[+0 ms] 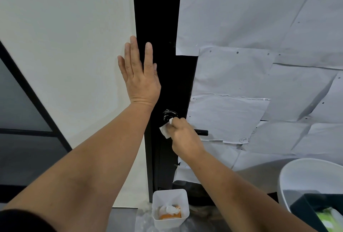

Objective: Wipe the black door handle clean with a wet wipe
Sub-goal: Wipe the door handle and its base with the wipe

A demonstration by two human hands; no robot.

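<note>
The left hand (140, 75) is raised well above the handle, arm extended, palm pressed flat with fingers straight and slightly spread; it straddles the seam between the white wall (65, 36) and the black door frame (159, 18), holding nothing. The right hand (182, 135) is lower, forearm angled up from the lower right, fingers curled closed around a white wet wipe (166, 129). The wipe is pinched at the fingertips and pressed against the round base of the black door handle (201, 132), with a loose corner hanging to the left of the knuckles. The handle's lever runs horizontally to the right from behind the hand; only its far end shows, against the paper-covered door panel (259, 64). Pale smears are visible on the round base just above the wipe. Directly below, on the floor, stands a white square bin (169, 218) containing crumpled white material and something orange. At the lower right edge are a white rounded container (297, 176) and a dark box (306, 205) with a green and white pack inside, its contents not legible
</note>
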